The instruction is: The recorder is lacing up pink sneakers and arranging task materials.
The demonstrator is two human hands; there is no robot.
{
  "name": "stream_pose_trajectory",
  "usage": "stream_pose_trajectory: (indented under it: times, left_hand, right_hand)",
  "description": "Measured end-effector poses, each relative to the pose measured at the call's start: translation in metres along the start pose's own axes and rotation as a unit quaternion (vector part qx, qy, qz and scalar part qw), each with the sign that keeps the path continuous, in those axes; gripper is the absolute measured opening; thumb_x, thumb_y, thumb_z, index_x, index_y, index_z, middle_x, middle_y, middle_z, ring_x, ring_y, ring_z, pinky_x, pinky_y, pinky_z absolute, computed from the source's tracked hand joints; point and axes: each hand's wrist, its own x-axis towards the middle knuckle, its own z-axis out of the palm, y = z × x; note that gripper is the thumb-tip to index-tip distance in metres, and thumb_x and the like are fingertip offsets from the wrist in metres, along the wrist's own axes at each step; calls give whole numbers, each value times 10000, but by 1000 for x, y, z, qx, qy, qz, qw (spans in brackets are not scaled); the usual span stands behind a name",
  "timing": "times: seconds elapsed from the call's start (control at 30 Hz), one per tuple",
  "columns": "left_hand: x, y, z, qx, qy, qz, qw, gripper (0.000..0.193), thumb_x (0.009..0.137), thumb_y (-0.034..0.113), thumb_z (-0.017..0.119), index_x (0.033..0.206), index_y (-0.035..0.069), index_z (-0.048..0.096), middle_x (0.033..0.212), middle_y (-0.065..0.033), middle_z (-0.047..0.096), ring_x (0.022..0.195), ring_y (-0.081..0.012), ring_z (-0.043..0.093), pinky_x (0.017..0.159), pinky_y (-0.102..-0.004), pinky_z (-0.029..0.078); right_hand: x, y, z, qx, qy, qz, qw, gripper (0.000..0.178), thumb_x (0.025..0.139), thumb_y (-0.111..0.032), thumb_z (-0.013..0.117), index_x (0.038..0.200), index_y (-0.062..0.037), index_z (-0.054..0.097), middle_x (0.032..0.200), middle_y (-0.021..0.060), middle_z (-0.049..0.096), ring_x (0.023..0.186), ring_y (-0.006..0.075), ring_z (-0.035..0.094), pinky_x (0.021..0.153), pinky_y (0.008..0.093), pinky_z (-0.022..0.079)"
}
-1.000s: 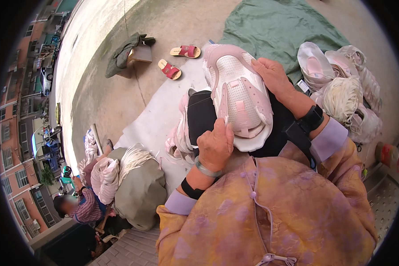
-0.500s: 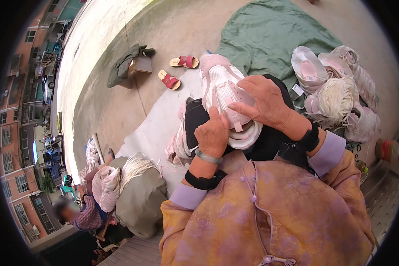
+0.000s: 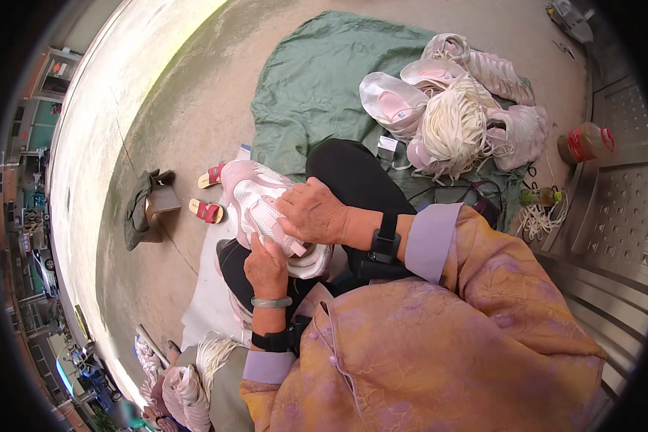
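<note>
A pale pink and white sneaker [image 3: 246, 175] without visible laces rests across my lap, its toe pointing away and its opening toward me. My left hand [image 3: 266, 268] is closed at the left edge of its upper, thumb by the eyelets. Over the tongue and the right-hand eyelet edge, my right hand [image 3: 313, 212] curls its fingers and presses on the upper. The fingertips of both hands are partly hidden, and no lace can be made out in them. Under the sneaker are my black trousers [image 3: 349, 169].
To the right, on a green cloth [image 3: 302, 79], lie several pink sneakers [image 3: 392, 101] and a bundle of cream laces [image 3: 453, 126]. Beyond are a bottle [image 3: 579, 144] and a metal bench [image 3: 623, 194]. Red slippers [image 3: 207, 211] and a draped stool [image 3: 151, 205] stand left. More laces [image 3: 212, 360] lie lower left.
The view has swung right, so the sneaker and both hands appear further left and lower. My right hand's fingers have drawn in closer on the upper. Both hands stay at the sneaker.
</note>
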Motion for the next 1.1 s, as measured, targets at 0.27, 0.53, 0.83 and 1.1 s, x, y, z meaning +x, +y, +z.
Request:
stream_pose_trajectory:
  times: [0.27,0.53,0.83,1.1]
  left_hand:
    - [9,11,0,24,-95,-11,995,366,862,189,417,1053,-108,512,705,-285,578,682,-437,575,618,-492,440]
    - [10,7,4,24,-112,19,993,378,860,170,400,1105,-102,493,671,-280,566,636,-425,571,577,-488,426]
    - [-2,27,-21,-108,-101,-55,988,335,873,170,517,1105,-71,525,567,-178,560,486,-292,565,475,-358,426]
    - [-6,31,-36,-11,-31,44,998,196,864,116,564,979,-44,571,806,-141,597,659,-197,566,597,-295,443]
  right_hand:
    - [-12,1,4,-16,6,26,1000,228,706,-266,597,794,-61,555,722,68,554,694,208,532,615,353,346]
    - [-22,28,-11,68,26,8,997,307,734,-327,612,878,-58,579,839,73,580,774,226,553,697,361,380]
    - [-202,241,-89,-151,0,463,873,190,765,-171,538,925,-104,616,893,149,574,866,347,567,759,424,449]
    - [-209,255,-79,-199,-73,541,814,212,754,-254,578,860,-71,585,904,176,571,876,361,565,753,444,445]
